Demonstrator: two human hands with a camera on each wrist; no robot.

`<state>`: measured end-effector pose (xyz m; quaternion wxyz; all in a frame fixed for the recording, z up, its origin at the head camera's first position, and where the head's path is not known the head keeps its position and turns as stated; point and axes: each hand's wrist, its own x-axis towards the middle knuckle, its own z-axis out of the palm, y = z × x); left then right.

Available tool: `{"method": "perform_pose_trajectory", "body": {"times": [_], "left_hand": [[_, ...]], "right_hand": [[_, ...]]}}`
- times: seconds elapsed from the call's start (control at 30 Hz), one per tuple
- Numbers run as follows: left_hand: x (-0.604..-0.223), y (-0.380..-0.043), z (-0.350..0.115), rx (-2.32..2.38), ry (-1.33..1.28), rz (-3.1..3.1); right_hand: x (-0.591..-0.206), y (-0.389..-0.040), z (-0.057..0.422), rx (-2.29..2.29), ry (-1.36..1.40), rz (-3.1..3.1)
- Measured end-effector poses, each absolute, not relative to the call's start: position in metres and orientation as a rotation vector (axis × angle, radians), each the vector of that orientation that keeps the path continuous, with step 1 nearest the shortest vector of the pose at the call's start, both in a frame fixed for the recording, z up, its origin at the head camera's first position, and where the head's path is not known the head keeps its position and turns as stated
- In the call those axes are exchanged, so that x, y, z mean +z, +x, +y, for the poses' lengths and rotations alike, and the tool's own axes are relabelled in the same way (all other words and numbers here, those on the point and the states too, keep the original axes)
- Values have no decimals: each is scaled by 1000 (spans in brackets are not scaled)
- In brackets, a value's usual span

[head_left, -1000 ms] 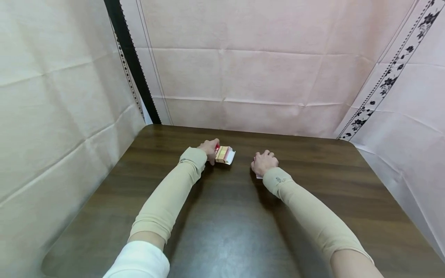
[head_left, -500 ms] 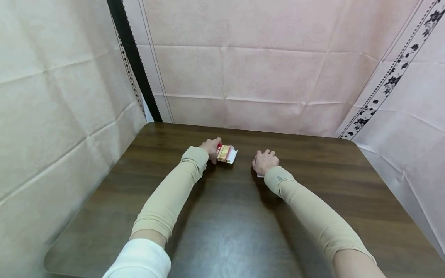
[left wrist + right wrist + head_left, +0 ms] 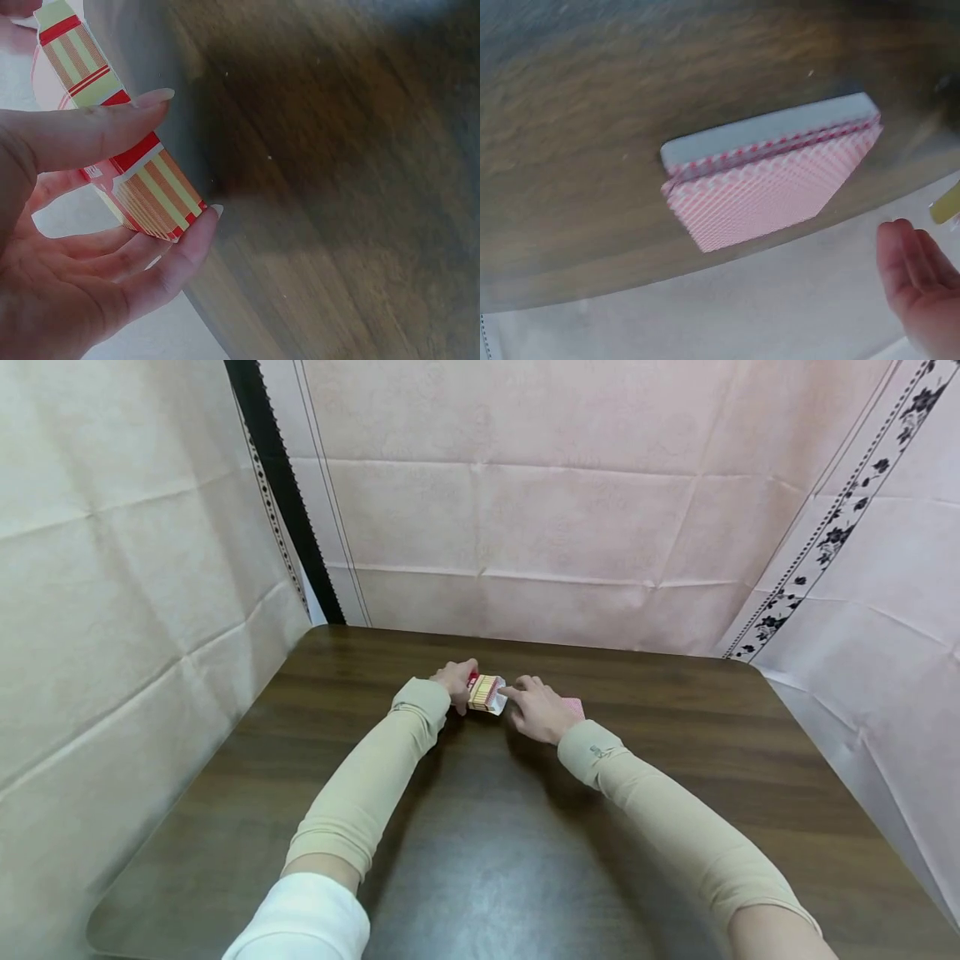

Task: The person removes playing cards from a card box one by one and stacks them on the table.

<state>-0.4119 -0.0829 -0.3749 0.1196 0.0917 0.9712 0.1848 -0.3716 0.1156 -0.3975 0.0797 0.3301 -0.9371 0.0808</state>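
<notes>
My left hand (image 3: 452,684) grips a striped red and yellow playing card box (image 3: 483,692), whose white flap faces right. In the left wrist view the thumb lies across the box (image 3: 166,189) and the fingers curl beneath it. My right hand (image 3: 540,708) reaches toward the flap end with extended fingers; whether a fingertip touches the flap I cannot tell. A deck of cards (image 3: 772,196) with pink checkered backs lies on the table, its top cards slightly askew. The deck sits apart from the right hand (image 3: 919,281) in the right wrist view.
The brown wooden table (image 3: 450,852) has rounded far corners. Pale cloth (image 3: 562,527) hangs behind it and along both sides, and a black strip (image 3: 288,493) runs down the cloth at the back left.
My right hand has let go of the card deck and moved left to the box's flap end, leaving the deck on the table. The left hand keeps holding the box, nearly still.
</notes>
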Motion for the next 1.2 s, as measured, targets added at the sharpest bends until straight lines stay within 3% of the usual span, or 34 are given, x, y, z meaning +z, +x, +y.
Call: {"method": "perform_pose_trajectory", "body": {"times": [0.4, 1.2], "left_hand": [[-369, -405, -78, 601, 388, 2829], [-370, -401, -95, 593, 292, 2803]], "right_hand": [[-402, -370, 98, 12, 1009, -2923], [-395, -367, 96, 221, 981, -2737]]}}
